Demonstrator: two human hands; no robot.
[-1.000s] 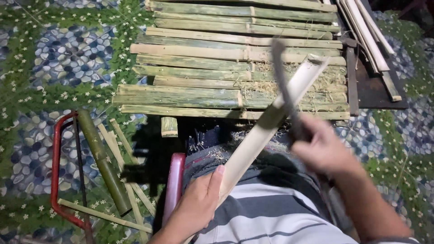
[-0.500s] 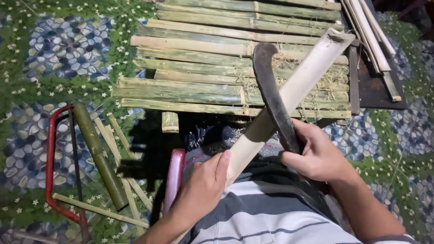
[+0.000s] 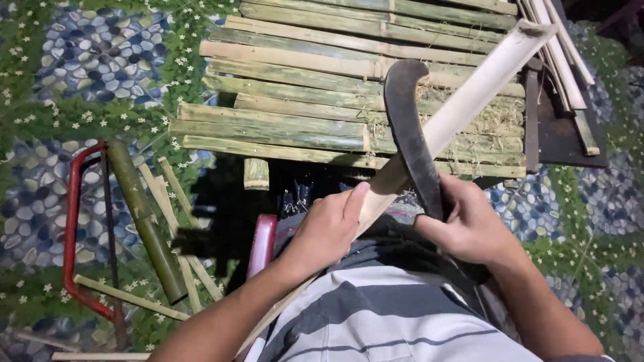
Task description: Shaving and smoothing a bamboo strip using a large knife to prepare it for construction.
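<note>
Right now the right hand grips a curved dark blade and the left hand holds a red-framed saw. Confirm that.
Not quite. The head view shows the left hand holding a long pale bamboo strip; the red-framed saw lies untouched. The right hand grips the curved dark blade.

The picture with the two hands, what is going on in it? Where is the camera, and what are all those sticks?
The camera sits on a person's head and looks down, so you see their own two arms. The left hand holds a long pale bamboo strip. The right hand has its grip around a dark curved knife, whose blade rests against the strip. In front lies a stack of split green bamboo. On the patterned floor to the left are a red-framed saw, a green bamboo pole and thin slats.
</note>
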